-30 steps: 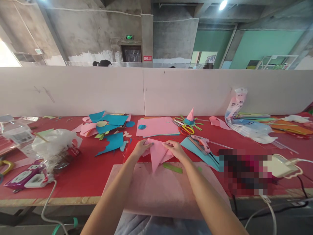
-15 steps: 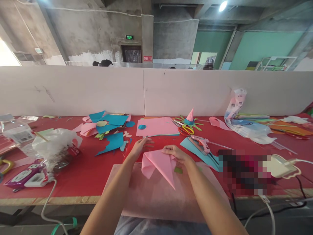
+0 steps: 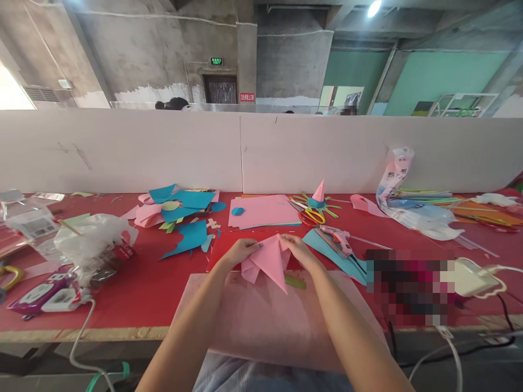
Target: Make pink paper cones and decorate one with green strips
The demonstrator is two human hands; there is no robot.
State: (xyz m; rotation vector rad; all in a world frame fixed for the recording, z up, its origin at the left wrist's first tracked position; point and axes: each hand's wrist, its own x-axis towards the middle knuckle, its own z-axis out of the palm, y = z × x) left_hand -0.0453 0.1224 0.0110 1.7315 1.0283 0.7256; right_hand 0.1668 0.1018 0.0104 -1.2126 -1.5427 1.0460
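Between my hands is a sheet of pink paper [image 3: 269,262], curled into a cone whose point faces down toward me. My left hand [image 3: 244,251] is closed on its left edge, thumb on top. My right hand [image 3: 295,248] pinches the upper right edge, near the top of the cone. Beneath the paper lies a pale pink board [image 3: 273,321] at the table's front edge. A small green paper piece [image 3: 295,282] shows on the board, just right of the cone's point.
On the red table [image 3: 151,296], blue paper scraps [image 3: 192,198] lie left. Pink sheets [image 3: 261,211], scissors [image 3: 312,216] and a small pink cone on a blue base [image 3: 317,195] stand ahead. A glue gun [image 3: 339,239] is right; a plastic bag [image 3: 92,245] sits left. A white partition [image 3: 183,152] closes the back.
My left hand has come in from open and apart to grip the paper's left edge. The paper has been raised slightly and turned, its point shifting up and left.
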